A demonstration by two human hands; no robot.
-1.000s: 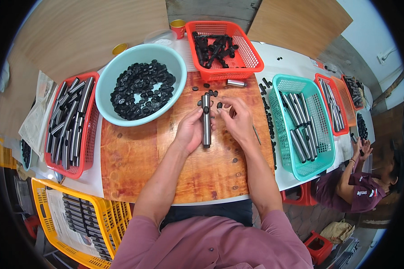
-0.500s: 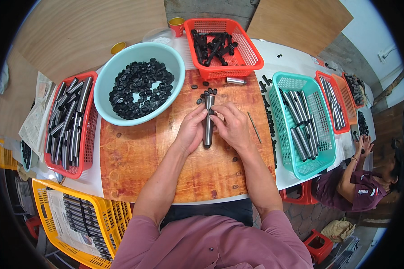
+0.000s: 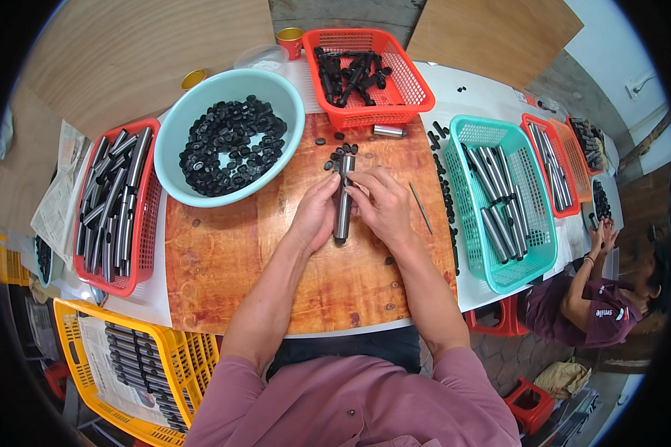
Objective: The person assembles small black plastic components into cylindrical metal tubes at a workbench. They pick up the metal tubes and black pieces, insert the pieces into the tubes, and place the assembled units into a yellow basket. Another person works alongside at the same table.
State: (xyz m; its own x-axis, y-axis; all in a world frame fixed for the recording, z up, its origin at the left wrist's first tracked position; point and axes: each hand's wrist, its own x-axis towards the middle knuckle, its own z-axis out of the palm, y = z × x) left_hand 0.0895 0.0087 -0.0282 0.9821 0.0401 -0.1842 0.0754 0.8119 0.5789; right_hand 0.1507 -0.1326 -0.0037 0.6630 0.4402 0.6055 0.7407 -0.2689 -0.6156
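Observation:
A shiny metal tube (image 3: 344,210) with a dark lower end stands out between my hands over the wooden board (image 3: 224,276). My left hand (image 3: 317,211) is closed around its left side. From the right, my right hand (image 3: 381,201) grips the tube's upper part, thumb and fingers pressed against it; whether a small part is under them I cannot make out. Several small black oval plugs (image 3: 342,151) lie just beyond the tube's far end. Farther off, a short metal tube (image 3: 389,131) rests by the red basket. To the right of my right hand lies a thin metal rod (image 3: 420,208).
A pale blue basin (image 3: 297,134) of black plugs stands at the far left. Red baskets (image 3: 417,82) (image 3: 147,246), a teal basket (image 3: 548,261) and a yellow crate (image 3: 201,365) hold tubes or black parts. Black pieces line the board's right edge. At the right sits another person (image 3: 589,305).
The whole view has shifted slightly. My hands keep their hold on the tube, with my right fingers moved a little up along it. The other person's hands have moved slightly.

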